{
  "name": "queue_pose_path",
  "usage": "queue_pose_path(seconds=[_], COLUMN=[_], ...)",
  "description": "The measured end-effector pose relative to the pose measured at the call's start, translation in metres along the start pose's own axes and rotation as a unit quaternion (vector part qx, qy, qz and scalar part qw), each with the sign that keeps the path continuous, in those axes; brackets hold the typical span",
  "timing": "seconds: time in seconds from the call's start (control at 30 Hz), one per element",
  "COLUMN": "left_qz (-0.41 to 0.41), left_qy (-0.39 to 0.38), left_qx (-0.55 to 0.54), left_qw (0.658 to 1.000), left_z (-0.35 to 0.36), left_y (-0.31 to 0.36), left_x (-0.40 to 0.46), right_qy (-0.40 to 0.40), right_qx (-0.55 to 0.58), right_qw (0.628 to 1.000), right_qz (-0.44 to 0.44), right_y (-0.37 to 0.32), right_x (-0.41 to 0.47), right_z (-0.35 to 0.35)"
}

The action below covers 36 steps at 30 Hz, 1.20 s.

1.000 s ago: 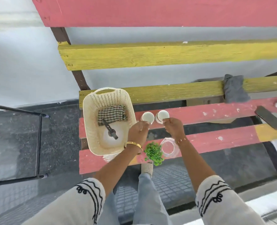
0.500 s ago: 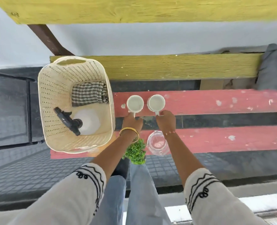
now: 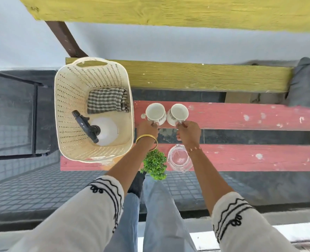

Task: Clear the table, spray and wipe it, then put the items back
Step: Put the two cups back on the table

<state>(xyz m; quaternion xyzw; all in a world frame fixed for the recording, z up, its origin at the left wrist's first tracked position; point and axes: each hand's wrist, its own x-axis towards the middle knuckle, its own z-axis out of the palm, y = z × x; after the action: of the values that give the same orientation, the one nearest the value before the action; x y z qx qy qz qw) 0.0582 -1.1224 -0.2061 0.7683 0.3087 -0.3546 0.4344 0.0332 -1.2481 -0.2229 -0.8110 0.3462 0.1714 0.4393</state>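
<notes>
Two white patterned cups stand side by side on the red plank of the slatted table (image 3: 241, 116). My left hand (image 3: 148, 129) grips the handle of the left cup (image 3: 155, 112). The right cup (image 3: 178, 113) has its handle pinched in my right hand (image 3: 188, 133). Under my wrists, on the nearest red plank, sit a small green plant (image 3: 155, 164) and a clear glass jar (image 3: 179, 158). A cream perforated basket (image 3: 72, 99) at the table's left end holds a white spray bottle (image 3: 103, 130) with a black nozzle and a folded checked cloth (image 3: 106, 100).
A grey cloth (image 3: 306, 84) lies on the yellow plank at the far right. Gaps between the planks show dark floor below. A black metal frame (image 3: 34, 113) stands to the left of the table. My legs are against the table's near edge.
The view has tilted down and drawn closer to the table. Both hands stay at the two cups, with fingers now closed on their handles.
</notes>
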Motion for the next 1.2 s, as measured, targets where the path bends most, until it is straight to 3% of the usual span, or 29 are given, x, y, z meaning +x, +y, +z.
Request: queue_pose_path(seconds=[0.3,0.43,0.57,0.77,1.2], left_qz=[0.106,0.157,0.208,0.276,0.245], left_qy=[0.010,0.030,0.058,0.137,0.277], left_qx=[-0.028,0.007,-0.026,-0.044,-0.156], left_qw=[0.994,0.987,0.976,0.950,0.916], left_z=[-0.059,-0.102,-0.149,-0.225,-0.406], left_y=[0.018,0.013,-0.006,-0.045,-0.166], left_x=[-0.088,-0.125,-0.161,-0.202,-0.236], right_qy=[0.083,0.111,0.121,0.096,-0.019], right_qx=[0.061,0.063,0.084,0.117,0.133], right_qw=[0.992,0.983,0.968,0.950,0.897], right_qz=[-0.068,-0.129,-0.201,-0.273,-0.420], right_y=[-0.063,-0.090,-0.122,-0.167,-0.258], right_x=[-0.076,-0.118,-0.173,-0.250,-0.394], right_z=[-0.004,-0.007,0.002,0.040,0.188])
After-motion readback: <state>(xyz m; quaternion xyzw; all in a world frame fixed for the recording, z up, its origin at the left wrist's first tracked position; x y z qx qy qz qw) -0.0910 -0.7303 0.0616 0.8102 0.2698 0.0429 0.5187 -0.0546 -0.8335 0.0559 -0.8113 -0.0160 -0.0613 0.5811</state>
